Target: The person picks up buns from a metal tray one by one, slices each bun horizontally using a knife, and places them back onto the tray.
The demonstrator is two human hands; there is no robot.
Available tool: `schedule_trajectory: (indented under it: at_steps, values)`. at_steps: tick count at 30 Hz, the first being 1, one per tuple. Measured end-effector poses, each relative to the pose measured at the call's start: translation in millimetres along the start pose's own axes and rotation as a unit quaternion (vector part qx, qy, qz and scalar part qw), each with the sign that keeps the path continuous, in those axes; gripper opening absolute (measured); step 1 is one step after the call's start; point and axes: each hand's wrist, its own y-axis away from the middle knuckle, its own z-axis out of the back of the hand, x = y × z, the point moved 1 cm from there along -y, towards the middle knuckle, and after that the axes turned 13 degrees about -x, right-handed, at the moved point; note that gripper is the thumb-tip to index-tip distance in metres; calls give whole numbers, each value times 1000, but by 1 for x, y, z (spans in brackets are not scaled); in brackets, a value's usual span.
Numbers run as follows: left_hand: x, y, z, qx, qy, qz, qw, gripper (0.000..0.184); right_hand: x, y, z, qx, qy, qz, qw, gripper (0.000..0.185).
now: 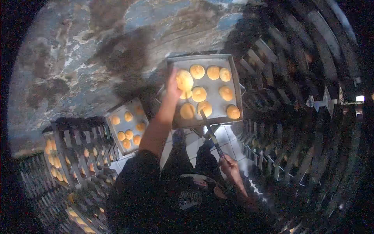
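Note:
My left hand [173, 86] is raised over the left part of a metal baking tray [238, 87], its fingers closed around a round golden bun [185, 80]. Several more buns lie on the tray, among them a bun [199, 94] beside the held one. From lower right, my right hand [230, 165] grips the handle of a long, narrow, knife-like tool [210, 130]. Its tip reaches a bun [204, 108] near the tray's front edge; whether it touches or overlaps it in view, I cannot tell.
A second tray [114, 130] with several buns stands lower left. Racks holding trays [89, 156] rise at left, and more dark racks [296, 128] line the right side. A mottled stone-like wall [97, 50] is behind. White floor tiles [226, 136] show beneath the tray.

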Motion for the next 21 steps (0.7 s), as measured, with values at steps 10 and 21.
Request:
schedule_trajectory:
  at_steps: [10,21]
  values:
    - [110,-84,118,-92,-564,-344,745,42,44,7,4,-54,-31,-179,982,26]
    - [224,-72,126,-104,-693,-174,692,76,26,25,33,-127,-53,-221,965,37]
